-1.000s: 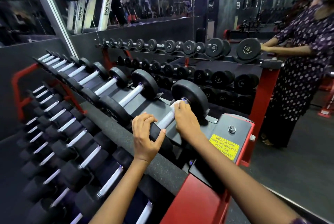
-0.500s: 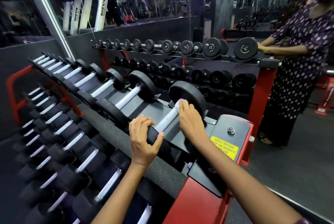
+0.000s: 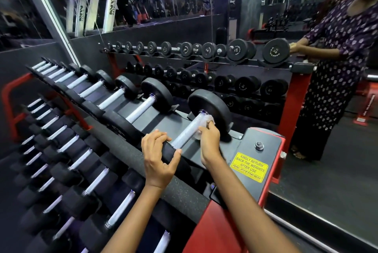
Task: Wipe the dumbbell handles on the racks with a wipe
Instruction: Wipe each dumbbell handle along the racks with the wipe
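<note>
The nearest dumbbell lies on the top tier of the red and black rack, its knurled silver handle running between two black heads. My left hand grips the near black head of this dumbbell. My right hand pinches a thin white wipe against the right side of the handle, close to the far head. Further dumbbells with silver handles line the same tier to the left.
Lower tiers with several smaller dumbbells fill the left. A second rack of dumbbells stands behind, along a mirrored wall. A person in a patterned dark dress stands at its right end. A yellow notice sticker sits on the rack's end plate.
My right hand has slid down the handle from the far head and moved to its right side, so more bare handle shows. My left hand has kept its grip on the near head.
</note>
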